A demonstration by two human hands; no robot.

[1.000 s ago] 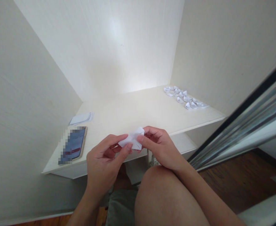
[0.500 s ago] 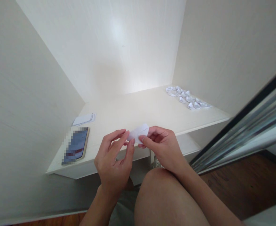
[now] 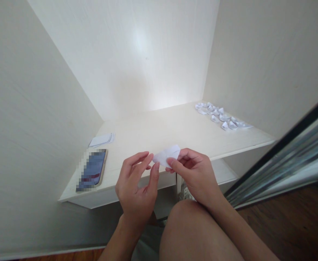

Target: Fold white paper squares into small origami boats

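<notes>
A small folded piece of white paper [image 3: 166,156] is held above the front edge of a pale wooden desk [image 3: 159,127]. My right hand [image 3: 195,174] pinches its right end between thumb and fingers. My left hand [image 3: 137,185] is at the paper's left end, fingertips pinched on its corner, the other fingers loosely curled. Both hands hover just over my bare knee [image 3: 194,228].
A phone [image 3: 92,170] lies at the desk's front left, with a small stack of white paper sheets [image 3: 102,139] behind it. Several small folded paper pieces [image 3: 221,116] lie in a row at the back right. A sliding door frame [image 3: 284,156] stands at the right.
The paper has turned flatter and shifted right with both hands. My left hand has loosened from gripping the paper's body to pinching only its left corner. The view has shifted slightly.
</notes>
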